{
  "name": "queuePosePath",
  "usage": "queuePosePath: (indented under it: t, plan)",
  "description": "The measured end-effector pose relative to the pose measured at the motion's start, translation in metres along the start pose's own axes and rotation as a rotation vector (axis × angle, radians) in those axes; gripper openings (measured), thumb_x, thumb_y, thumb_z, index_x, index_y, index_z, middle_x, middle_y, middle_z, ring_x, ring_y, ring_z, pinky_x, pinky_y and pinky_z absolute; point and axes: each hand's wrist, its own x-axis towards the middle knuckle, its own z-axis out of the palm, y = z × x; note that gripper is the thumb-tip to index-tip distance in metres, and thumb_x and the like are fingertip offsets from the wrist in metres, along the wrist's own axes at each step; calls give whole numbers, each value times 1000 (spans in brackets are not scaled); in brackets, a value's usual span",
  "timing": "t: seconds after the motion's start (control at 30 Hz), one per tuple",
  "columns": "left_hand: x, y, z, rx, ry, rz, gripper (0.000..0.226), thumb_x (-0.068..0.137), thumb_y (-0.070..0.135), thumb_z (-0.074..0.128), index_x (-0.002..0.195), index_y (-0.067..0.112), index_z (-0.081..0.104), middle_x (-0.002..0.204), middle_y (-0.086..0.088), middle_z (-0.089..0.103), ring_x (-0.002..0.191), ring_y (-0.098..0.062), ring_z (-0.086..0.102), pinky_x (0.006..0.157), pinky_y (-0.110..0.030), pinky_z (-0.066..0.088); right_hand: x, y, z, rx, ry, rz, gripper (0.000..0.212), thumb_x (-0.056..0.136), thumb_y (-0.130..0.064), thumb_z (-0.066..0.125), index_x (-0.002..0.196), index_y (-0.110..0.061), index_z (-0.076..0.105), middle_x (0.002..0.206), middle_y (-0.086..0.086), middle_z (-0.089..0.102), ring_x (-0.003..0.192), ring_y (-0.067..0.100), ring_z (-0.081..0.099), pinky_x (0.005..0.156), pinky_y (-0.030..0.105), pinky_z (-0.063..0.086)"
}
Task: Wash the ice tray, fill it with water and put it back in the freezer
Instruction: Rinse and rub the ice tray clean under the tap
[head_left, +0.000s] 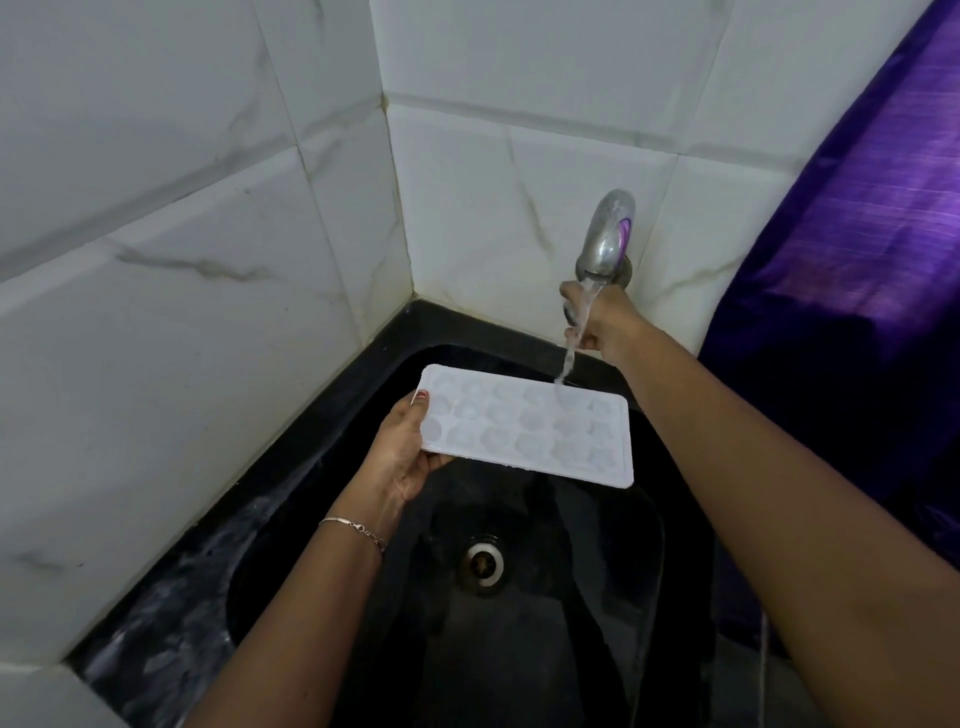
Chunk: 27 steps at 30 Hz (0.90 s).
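Note:
A white ice tray (527, 427) with several round moulds is held level above the black sink (363, 364). My left hand (402, 457) grips its left end, thumb on top. A thin stream of water (571, 343) falls from the chrome tap (608, 236) onto the tray's far right part. Behind the stream, my right hand (605, 325) is closed around the tap's handle, just under the spout; the handle itself is mostly hidden.
The sink's drain (484, 564) lies below the tray. White marble-look tiles (208, 260) form the corner on the left and behind. A purple cloth (857, 260) hangs at the right. The sink's wet black rim (171, 613) runs along the left wall.

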Motion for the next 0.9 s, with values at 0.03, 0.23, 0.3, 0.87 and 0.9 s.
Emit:
queuePosePath:
  t: [0.03,0.23,0.3,0.87,0.9]
  plan:
    - [0,0,-2,0,0,-2,21,103,29,42,108,20,60,105,-5,69,94,-23,67,76,-43,56,1,1,1,38,8,0,10,92,-19,51,84,-15,53,71,2,51,55,14,47,46,23,45]
    - [0,-5,-9,-5,5,-21,23,103,30,41,112,19,60,105,-5,70,92,-22,68,74,-42,57,0,11,2,249,16,-41,19,97,-26,46,93,-13,60,66,3,51,55,14,45,45,23,37]
    - [-1,-5,-10,-19,1,-30,22,103,29,42,109,20,60,106,-6,70,94,-23,68,78,-44,57,-3,13,4,255,43,-66,19,97,-28,47,92,-14,59,68,5,53,54,14,46,46,23,38]
    - [-15,-7,-11,-11,-32,-10,23,104,29,41,110,20,62,102,-3,72,92,-22,70,75,-42,58,-76,102,-43,-165,106,-331,14,99,-23,50,111,-27,58,112,-4,61,108,17,58,96,35,47]
    - [-17,-7,-11,-10,-37,-10,24,104,29,41,110,20,62,102,-4,72,92,-22,70,75,-42,58,-84,111,-48,-192,107,-381,17,99,-18,50,106,-30,59,112,-3,61,106,17,60,94,35,48]
